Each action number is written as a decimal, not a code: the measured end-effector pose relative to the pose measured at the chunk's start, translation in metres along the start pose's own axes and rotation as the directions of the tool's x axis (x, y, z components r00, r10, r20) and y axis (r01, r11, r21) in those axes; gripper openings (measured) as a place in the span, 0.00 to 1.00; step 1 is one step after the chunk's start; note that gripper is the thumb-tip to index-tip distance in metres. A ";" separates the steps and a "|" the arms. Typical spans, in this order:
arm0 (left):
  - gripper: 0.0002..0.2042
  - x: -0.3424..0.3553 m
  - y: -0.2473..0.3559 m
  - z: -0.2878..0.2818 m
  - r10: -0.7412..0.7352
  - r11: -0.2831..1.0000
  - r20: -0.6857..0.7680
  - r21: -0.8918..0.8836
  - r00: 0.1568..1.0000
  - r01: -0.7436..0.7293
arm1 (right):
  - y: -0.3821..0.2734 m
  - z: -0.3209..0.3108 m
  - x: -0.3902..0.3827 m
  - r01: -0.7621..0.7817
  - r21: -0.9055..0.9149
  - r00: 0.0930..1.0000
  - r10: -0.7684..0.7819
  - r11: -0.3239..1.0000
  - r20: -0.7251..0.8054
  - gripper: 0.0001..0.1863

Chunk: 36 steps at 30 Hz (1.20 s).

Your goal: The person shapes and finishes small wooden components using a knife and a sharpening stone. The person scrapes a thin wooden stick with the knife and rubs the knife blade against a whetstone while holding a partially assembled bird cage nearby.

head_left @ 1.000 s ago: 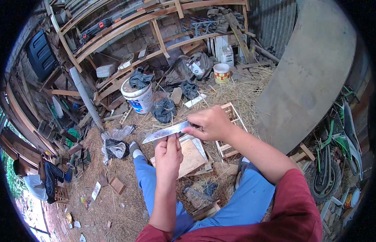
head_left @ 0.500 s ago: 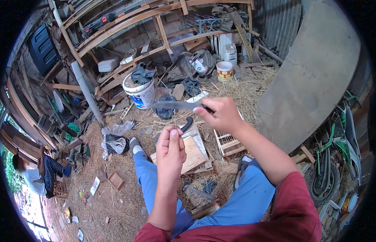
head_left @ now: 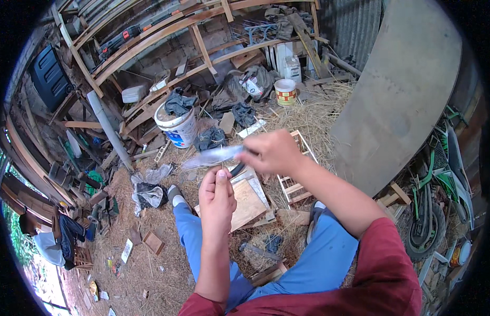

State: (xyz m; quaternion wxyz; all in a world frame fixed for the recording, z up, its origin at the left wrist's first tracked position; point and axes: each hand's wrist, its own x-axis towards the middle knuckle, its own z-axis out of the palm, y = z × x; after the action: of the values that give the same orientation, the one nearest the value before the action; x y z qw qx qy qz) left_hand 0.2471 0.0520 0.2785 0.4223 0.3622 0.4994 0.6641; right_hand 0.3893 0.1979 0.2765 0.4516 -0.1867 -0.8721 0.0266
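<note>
Near the middle, the right hand (head_left: 271, 152) is wrapped around a knife (head_left: 216, 156), which looks blurry and points toward 9 o'clock. At 8 o'clock from that hand, the left hand (head_left: 217, 195) pinches a bent black thing (head_left: 237, 169). A wooden board (head_left: 248, 205) lies at 4 o'clock from the left hand. A white bucket (head_left: 177, 131) stands at 10 o'clock from the knife.

Knife (head_left: 216, 157), silver blade blurred, was approx. horiz., tip L, in R fingers (head_left: 251, 160); curved blk pc. (head_left: 237, 169), in L fingers (head_left: 221, 177), sat just below.
</note>
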 end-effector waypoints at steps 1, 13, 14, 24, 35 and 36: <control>0.10 -0.001 0.001 0.002 0.018 1.000 0.021 -0.018 1.000 -0.017 | 0.008 -0.003 0.004 -0.061 -0.024 0.998 0.060 0.998 -0.012 0.24; 0.09 0.001 0.002 -0.003 0.008 1.000 -0.016 0.028 1.000 -0.008 | 0.004 0.003 -0.001 -0.023 -0.016 0.999 0.024 1.000 0.025 0.26; 0.09 -0.001 0.003 -0.003 0.014 1.000 0.002 0.002 1.000 -0.014 | 0.011 -0.001 0.001 -0.025 -0.018 0.999 0.026 1.000 0.026 0.26; 0.08 -0.008 0.010 0.000 0.014 0.999 -0.020 0.035 1.000 -0.014 | -0.013 -0.006 0.001 0.089 0.035 0.996 -0.089 0.995 -0.007 0.23; 0.08 -0.013 0.021 0.005 0.068 0.998 0.020 0.014 0.997 -0.069 | 0.017 -0.005 0.009 -0.190 -0.035 0.981 0.188 0.981 -0.036 0.26; 0.08 -0.012 0.019 0.005 0.065 0.998 0.021 0.012 0.998 -0.065 | 0.024 -0.010 0.011 -0.399 -0.019 0.917 0.399 0.917 -0.008 0.28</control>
State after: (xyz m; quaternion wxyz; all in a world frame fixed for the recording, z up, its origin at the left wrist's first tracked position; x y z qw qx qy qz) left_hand 0.2529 0.0401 0.2971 0.4032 0.3876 0.4871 0.6708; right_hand 0.3985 0.2225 0.2861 0.4365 -0.3650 -0.8152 0.1087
